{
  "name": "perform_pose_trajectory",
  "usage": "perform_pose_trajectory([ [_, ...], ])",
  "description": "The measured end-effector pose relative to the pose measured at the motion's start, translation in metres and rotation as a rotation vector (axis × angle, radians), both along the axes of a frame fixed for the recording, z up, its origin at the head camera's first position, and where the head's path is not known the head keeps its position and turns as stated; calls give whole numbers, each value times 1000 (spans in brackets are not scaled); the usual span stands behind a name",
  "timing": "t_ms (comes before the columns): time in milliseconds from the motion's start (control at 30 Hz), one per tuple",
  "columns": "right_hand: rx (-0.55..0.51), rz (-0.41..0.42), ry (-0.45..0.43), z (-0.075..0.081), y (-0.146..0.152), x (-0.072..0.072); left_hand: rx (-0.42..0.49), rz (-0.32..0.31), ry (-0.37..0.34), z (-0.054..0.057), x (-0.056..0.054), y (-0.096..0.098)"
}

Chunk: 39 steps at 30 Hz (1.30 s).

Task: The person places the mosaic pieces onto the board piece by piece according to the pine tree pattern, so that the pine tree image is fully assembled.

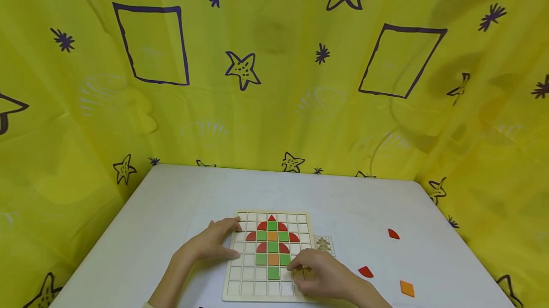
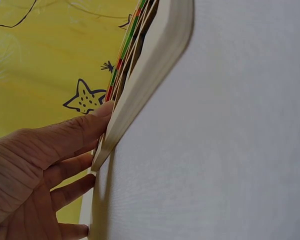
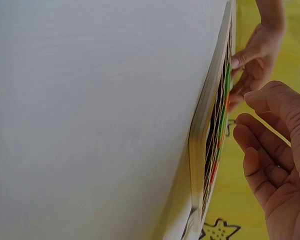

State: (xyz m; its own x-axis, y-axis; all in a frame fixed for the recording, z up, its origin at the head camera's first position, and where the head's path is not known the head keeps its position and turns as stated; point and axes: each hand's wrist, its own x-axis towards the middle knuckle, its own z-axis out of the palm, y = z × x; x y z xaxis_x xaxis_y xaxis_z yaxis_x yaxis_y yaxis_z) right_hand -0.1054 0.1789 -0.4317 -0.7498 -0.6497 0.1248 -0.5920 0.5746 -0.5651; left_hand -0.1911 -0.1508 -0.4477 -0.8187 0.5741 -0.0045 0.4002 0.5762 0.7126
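Observation:
A pale wooden grid board lies on the table, bearing a tree-like pattern of green and orange squares, red quarter-circles and a red triangle at the top. My left hand rests at the board's left edge, fingers spread; in the left wrist view its thumb touches the rim. Over the lower right of the grid hovers my right hand, covering some cells. In the right wrist view, its fingers are loosely bent, apart from the thumb, with no piece visible between them.
A small printed pattern card lies partly beside the board's right edge. Farther right are a red quarter-circle piece, another red quarter-circle piece and an orange square. A yellow curtain surrounds the white table.

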Motion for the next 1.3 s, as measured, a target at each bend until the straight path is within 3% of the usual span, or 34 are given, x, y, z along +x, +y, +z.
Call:
perform_pose_trajectory([
  [267, -71, -42, 60, -4, 40, 12, 3, 0, -7, -1, 0, -1],
  [467, -89, -119, 26, -5, 68, 22, -6, 6, -11, -1, 1, 0],
  [700, -158, -181, 149, -10, 97, 33, -7, 8, -16, -1, 1, 0],
  [967, -113, -343, 81, -4, 128, 45, -8, 5, 7, 1, 0, -2],
  [1200, -116, -399, 149, -7, 159, 54, -3, -2, -2, 1, 1, -1],
  [1300, -76, -431, 81, -7, 172, 56, -3, -2, -4, 0, 1, -1],
])
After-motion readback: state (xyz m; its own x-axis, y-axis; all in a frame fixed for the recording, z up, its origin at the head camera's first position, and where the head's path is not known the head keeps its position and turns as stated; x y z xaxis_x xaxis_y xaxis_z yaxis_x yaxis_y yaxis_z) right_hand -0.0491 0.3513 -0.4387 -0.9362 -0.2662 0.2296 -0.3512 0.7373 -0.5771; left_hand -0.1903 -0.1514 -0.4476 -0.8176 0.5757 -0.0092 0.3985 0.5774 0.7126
